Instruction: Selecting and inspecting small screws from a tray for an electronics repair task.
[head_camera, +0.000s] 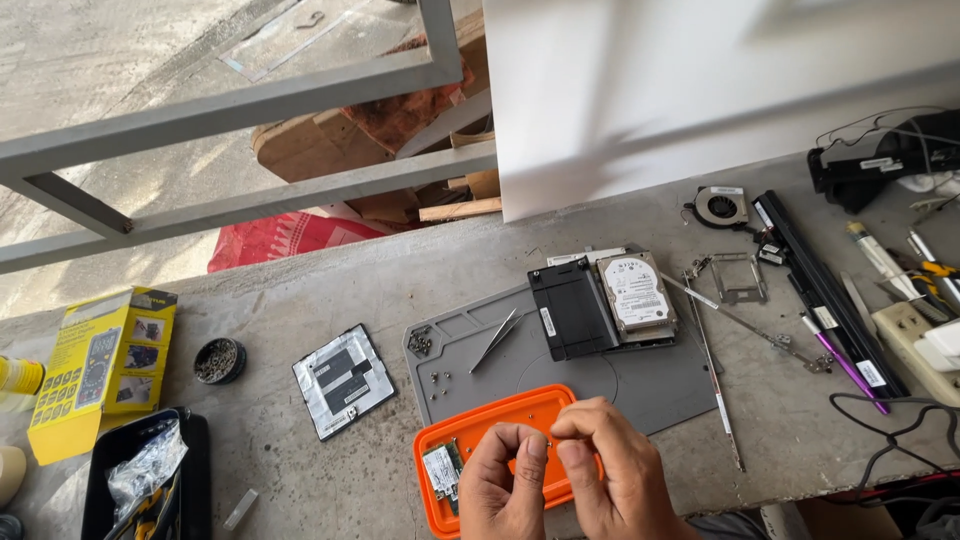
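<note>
At the far left of the surface (300, 290) a yellow box (100, 370) stands just beyond a black tray (95, 470) holding a plastic bag. Right of these lie a round black dish (219, 360) and a flat foil-faced cover panel (343, 380). Your left hand (505, 485) and right hand (610, 470) meet over the orange tray (470, 425) at the near edge, fingertips pinched narrow together; whether they hold something tiny you cannot tell. Beyond them, the grey mat (650, 385) carries tweezers (497, 338), loose screws, a black module (572, 308) and a hard drive (637, 292). Farther right sit a small fan (722, 205) and long black strips (825, 290).
</note>
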